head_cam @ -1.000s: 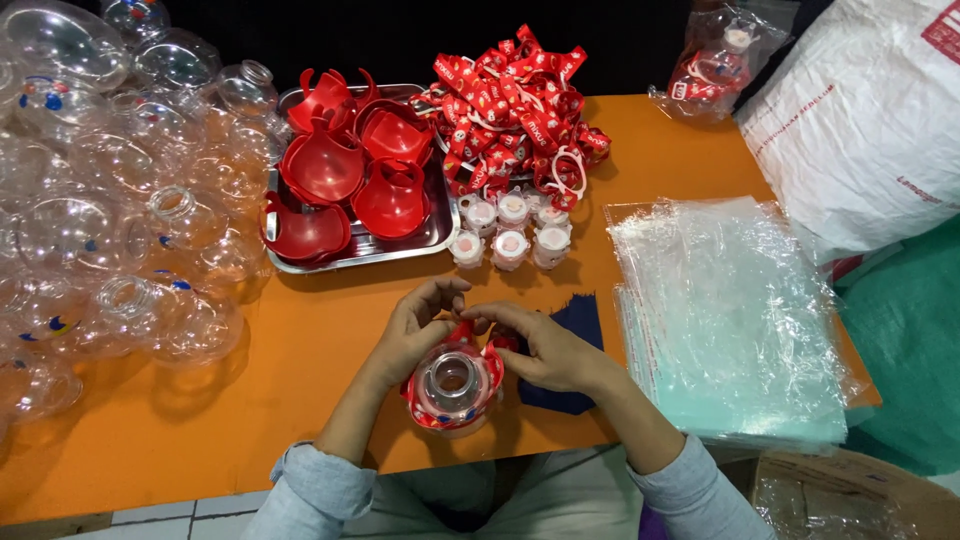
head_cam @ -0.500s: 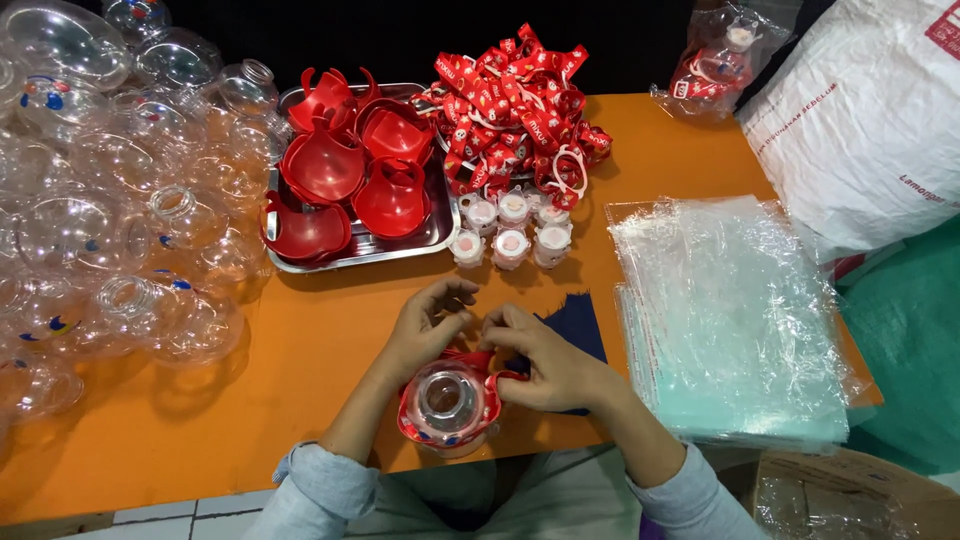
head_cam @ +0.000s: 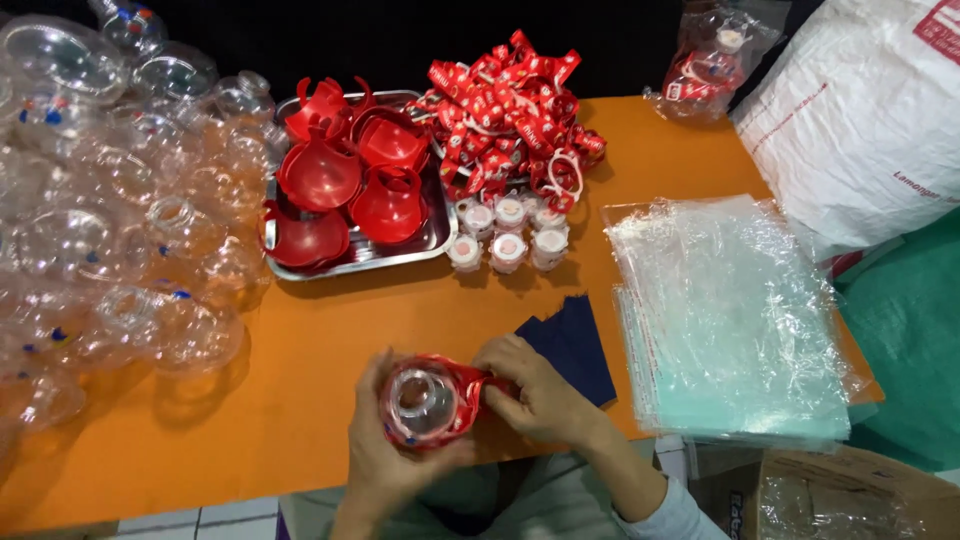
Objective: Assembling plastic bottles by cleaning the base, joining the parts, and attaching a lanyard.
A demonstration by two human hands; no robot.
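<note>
Keeping the clear round container (head_cam: 424, 402) steady near the front edge of the orange table (head_cam: 300, 370) looks key, so the red strap (head_cam: 470, 385) seats evenly around it without twisting. Left hand (head_cam: 385, 455) cups the container from below, fingers curled; right hand (head_cam: 535, 395) pinches the strap beside the dark blue cloth (head_cam: 575, 345).

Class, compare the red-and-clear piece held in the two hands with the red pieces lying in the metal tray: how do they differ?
The held piece has a clear round part set in its red shell; the tray pieces are red alone. The held piece is gripped by the left hand and right hand at the table's near edge; the tray pieces lie loose, overlapping, in the metal tray farther back. Both share glossy red plastic.
</note>
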